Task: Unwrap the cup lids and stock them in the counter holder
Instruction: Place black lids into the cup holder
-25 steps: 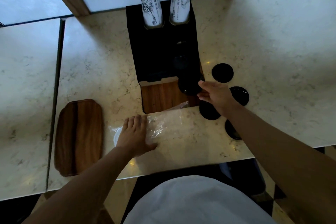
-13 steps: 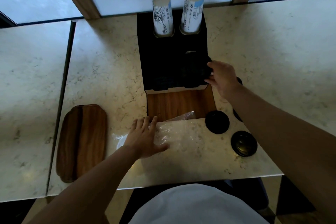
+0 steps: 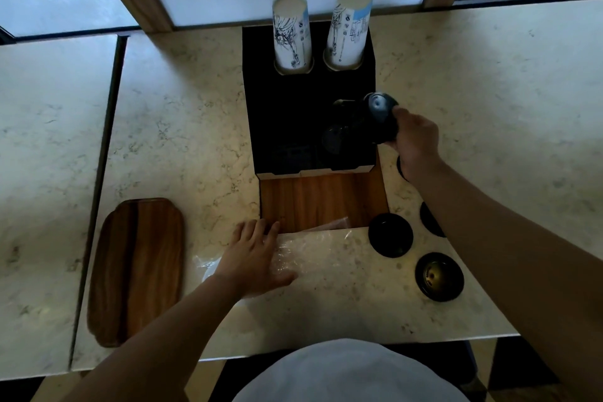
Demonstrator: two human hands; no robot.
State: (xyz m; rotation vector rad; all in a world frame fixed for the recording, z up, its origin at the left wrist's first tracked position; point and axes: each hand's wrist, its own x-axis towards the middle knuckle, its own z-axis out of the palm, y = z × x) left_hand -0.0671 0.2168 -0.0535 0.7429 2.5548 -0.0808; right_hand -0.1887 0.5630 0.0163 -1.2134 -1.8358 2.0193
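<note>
A black counter holder (image 3: 287, 114) stands at the back of the marble counter, with two stacks of printed paper cups (image 3: 292, 34) in its rear holes. My right hand (image 3: 416, 140) grips a stack of black cup lids (image 3: 380, 111) tilted over the holder's right side, above a dark lid slot (image 3: 336, 137). My left hand (image 3: 253, 258) lies flat, fingers apart, on the crumpled clear plastic wrap (image 3: 313, 254). Loose black lids lie on the counter at the right (image 3: 390, 235), (image 3: 439, 276); others are partly hidden under my right arm.
A wooden tray (image 3: 137, 271) lies at the left of the marble counter (image 3: 182, 127). A wooden base (image 3: 323, 201) sticks out in front of the holder. A seam (image 3: 104, 127) splits the counter on the left. Windows run along the back.
My right hand has carried the stack of lids from beside the wooden base up and back over the holder's right side. My left hand has stayed on the wrap.
</note>
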